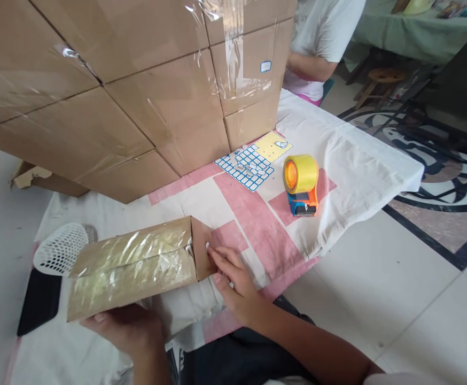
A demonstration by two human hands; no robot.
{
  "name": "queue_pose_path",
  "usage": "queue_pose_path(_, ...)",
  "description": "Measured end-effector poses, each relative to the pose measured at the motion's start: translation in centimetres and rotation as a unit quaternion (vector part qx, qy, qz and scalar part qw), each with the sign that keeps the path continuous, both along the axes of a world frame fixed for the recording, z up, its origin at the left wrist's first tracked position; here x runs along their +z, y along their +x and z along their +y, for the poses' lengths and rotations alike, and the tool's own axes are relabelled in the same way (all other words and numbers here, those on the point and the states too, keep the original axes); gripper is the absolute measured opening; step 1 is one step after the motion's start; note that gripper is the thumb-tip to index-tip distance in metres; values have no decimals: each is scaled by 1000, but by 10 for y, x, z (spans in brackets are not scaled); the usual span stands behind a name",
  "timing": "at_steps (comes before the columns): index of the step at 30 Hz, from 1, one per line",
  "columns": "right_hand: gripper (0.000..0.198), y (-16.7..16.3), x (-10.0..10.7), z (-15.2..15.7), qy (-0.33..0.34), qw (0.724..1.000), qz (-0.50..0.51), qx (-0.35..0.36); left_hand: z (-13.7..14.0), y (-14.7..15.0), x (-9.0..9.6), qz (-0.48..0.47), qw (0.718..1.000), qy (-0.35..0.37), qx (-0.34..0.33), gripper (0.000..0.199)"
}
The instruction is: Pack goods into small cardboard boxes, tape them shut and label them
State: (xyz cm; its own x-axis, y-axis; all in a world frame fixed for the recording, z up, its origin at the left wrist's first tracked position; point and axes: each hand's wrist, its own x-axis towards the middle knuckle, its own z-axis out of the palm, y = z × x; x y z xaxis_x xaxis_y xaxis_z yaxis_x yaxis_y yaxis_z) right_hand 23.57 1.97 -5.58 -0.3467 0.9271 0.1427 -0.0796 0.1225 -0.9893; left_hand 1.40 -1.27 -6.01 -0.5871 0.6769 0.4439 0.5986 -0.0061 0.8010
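The bench (365, 160) is the biggest thing here, draped in a white and red cloth (193, 195), likely to shield the top. Towering over the far side is a stack (165, 101) of taped cartons, set back, it seems, to leave working room in front. Past its right end there's a co-worker (317, 37) in white, hands hidden behind it.

Now the box (133, 262)! It's over the near side of the bench, tilted, its shiny taped seam on show; whether any of it rests on the cloth, I can't tell. The left hand (127, 326) is clamped on the lower near corner, palm under and thumb at the edge, a hold that looks chosen to bear the weight and present the end face. Over at that end, the right hand (237, 283) has its fingertips on the cardboard, thumb apart from them; probably the left's support is what frees it.

Far left, a white basket (61, 248) touches or nearly touches the box, a black slab beside it (39, 302). The tape dispenser (303, 187) stands right of the sheet (253, 163) of blue-edged stickers, both seemingly parked within reach. Tiniest of all: a white label (208, 246), right at the fingertips, on the end face.
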Motion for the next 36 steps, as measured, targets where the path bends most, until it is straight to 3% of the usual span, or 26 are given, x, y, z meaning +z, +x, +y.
queue_pose_path(3,53,1,0,-2,-6,1000,5,-5,3,3,3,-75,994,64,48,50)
queue_pose_path(10,48,-1,6,15,-57,998,13,-2,6,6,5,-92,992,38,75,46)
queue_pose_path(17,49,-4,-4,15,-114,991,75,0,7,9,5,-117,988,82,52,36)
queue_pose_path(20,52,-2,-5,13,-82,995,53,-4,9,11,5,-122,986,100,48,36)
queue_pose_path(25,61,1,-5,7,-17,1000,11,-16,6,8,0,-67,995,51,61,44)
queue_pose_path(33,57,3,-8,-12,-1,1000,7,0,6,6,-6,-38,996,44,72,45)
queue_pose_path(36,59,2,-10,-12,-16,1000,8,17,2,3,-3,-9,999,17,34,47)
